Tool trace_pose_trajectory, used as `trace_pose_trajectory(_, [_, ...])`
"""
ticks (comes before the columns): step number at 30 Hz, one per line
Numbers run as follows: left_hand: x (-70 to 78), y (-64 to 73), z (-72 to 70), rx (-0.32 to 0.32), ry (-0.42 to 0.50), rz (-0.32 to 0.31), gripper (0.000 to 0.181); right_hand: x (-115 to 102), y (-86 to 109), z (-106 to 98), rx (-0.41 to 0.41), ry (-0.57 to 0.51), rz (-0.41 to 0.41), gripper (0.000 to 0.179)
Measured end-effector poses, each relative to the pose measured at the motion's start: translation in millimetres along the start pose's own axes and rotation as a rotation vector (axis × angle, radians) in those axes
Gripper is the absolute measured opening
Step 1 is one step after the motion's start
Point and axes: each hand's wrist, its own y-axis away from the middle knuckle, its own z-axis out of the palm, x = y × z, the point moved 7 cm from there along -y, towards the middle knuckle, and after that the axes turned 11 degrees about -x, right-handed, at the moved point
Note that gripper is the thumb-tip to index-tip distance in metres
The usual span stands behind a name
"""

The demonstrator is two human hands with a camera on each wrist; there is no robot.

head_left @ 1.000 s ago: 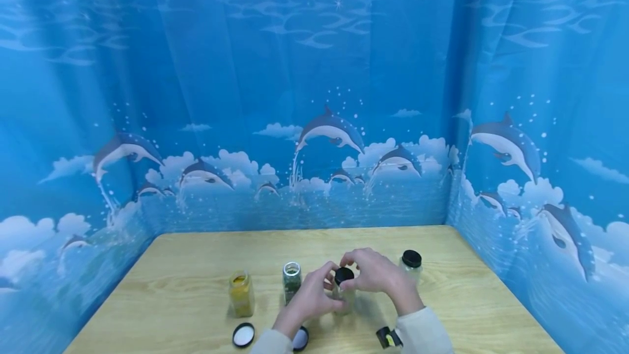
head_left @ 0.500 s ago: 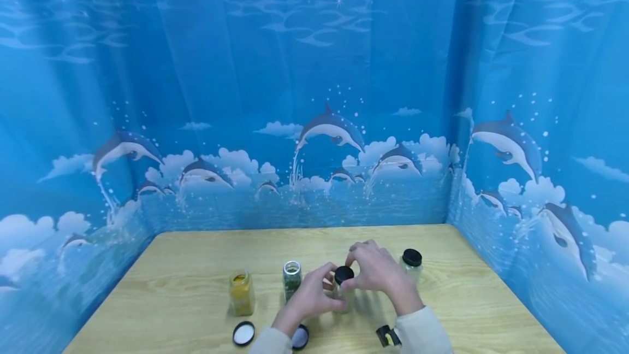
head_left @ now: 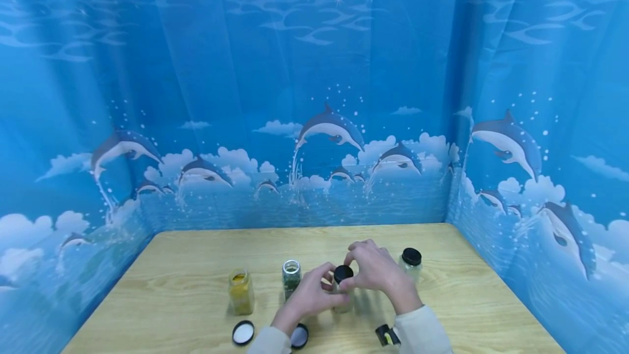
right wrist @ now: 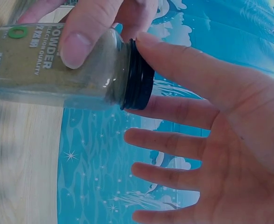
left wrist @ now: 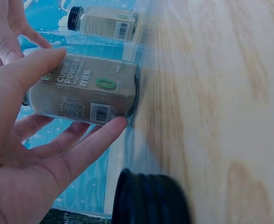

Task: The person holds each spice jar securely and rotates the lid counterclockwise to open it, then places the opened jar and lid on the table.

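My left hand grips the glass body of a cumin powder jar, thumb on one side and fingers on the other. The jar stands upright on the table in the head view, its brown powder showing through the glass. With thumb and index finger, my right hand pinches the jar's black lid, which sits over the mouth. The other right fingers stick out straight, as the right wrist view shows. To the left of the left hand stands an uncapped jar of green flakes, partly hidden by that hand.
An uncapped jar of yellow powder stands farther left on the wooden table. Two loose black lids, one left and one by the left forearm, lie in front. A capped jar and a small black object are at right.
The right hand's fingers have spread and shifted slightly up and right around the lid. My left hand and the cumin jar have stayed in place.
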Motion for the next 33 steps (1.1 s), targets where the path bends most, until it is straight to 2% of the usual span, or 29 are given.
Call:
trace_pose_trajectory(12, [-0.6, 0.9, -0.7, -0.022, -0.013, -0.007, 0.037, -4, -2.2, 1, 0.006, -0.002, -0.018, 0.038])
trace_pose_trajectory(25, [2.7, 0.3, -0.9, -0.047, 0.013, -0.007, 0.035, -9, -1.1, 0, -0.012, -0.017, -0.106, 0.033])
trace_pose_trajectory(33, [1.1, 1.4, 0.6, -0.040, 0.009, -0.002, 0.036, -11, -0.2, 4, -0.026, -0.017, -0.123, 0.031])
